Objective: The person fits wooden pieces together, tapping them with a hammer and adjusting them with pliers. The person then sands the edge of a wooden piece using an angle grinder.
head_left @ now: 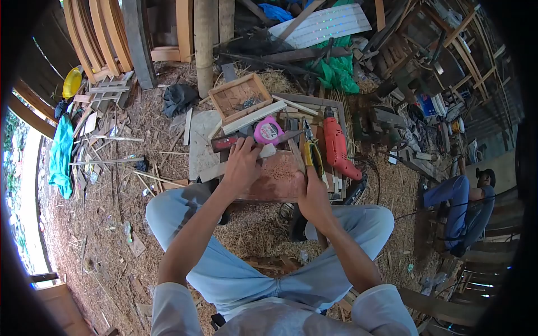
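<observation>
My left hand [242, 162] is closed, fingers curled down over the left side of a brown wooden board [274, 176]. A small whitish piece [268, 150] shows by its fingertips; what the fingers grip is hidden. At the board's right edge, my right hand [312, 193] closes around the lower end of a slim wooden piece [295, 154]. Just beyond lie a pink tape measure [268, 130], pliers with yellow handles [312, 151] and a red power drill [338, 147]. A dark red object [224, 144] rests left of my left fingers.
A wooden tray [241, 96] with small metal bits stands behind the tools. Wood shavings and scraps cover the ground [112, 207]. Curved wooden parts [101, 39] lean at the upper left. Another person's legs [457, 210] are at the right.
</observation>
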Action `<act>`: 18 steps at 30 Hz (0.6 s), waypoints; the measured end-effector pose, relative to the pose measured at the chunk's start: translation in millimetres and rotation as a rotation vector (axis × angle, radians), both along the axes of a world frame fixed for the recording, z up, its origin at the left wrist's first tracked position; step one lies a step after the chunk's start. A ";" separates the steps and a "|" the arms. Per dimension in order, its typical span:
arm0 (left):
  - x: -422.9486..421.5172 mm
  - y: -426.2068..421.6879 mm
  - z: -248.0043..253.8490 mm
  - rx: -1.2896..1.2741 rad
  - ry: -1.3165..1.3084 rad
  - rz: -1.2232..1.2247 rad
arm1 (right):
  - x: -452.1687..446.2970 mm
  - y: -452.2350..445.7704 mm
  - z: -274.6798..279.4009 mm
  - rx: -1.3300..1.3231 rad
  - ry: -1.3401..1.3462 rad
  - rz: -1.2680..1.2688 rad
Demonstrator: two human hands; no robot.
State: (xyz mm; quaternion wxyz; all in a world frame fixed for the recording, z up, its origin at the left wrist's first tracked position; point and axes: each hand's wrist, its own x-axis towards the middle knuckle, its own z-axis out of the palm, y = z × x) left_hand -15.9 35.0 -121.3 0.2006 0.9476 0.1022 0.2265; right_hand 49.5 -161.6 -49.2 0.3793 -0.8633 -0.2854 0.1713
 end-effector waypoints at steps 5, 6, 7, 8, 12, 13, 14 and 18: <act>1.3 -4.3 2.3 -0.020 -0.001 0.011 | -4.0 4.0 -18.3 -0.079 -0.034 0.072; 1.3 -4.5 4.6 -0.032 0.022 0.005 | -3.9 4.7 -19.4 -0.156 0.014 0.090; 1.2 -4.1 5.7 -0.045 0.044 0.001 | -3.3 4.8 -17.8 -0.157 0.015 0.093; 1.0 -3.9 5.0 -0.047 0.046 0.003 | -2.8 4.7 -14.0 -0.104 -0.047 0.094; 2.3 -4.9 0.9 -0.030 0.005 0.006 | -9.5 5.3 -12.3 0.021 -0.229 0.078; 2.1 -4.3 1.1 -0.034 -0.015 0.002 | -8.8 4.9 -15.8 0.025 -0.230 0.078; 1.6 -3.9 1.9 -0.028 -0.017 -0.002 | -6.1 4.2 -22.3 -0.113 -0.171 0.101; 1.4 -2.0 2.0 -0.051 0.050 -0.030 | -7.5 8.3 -7.0 -0.093 -0.239 0.126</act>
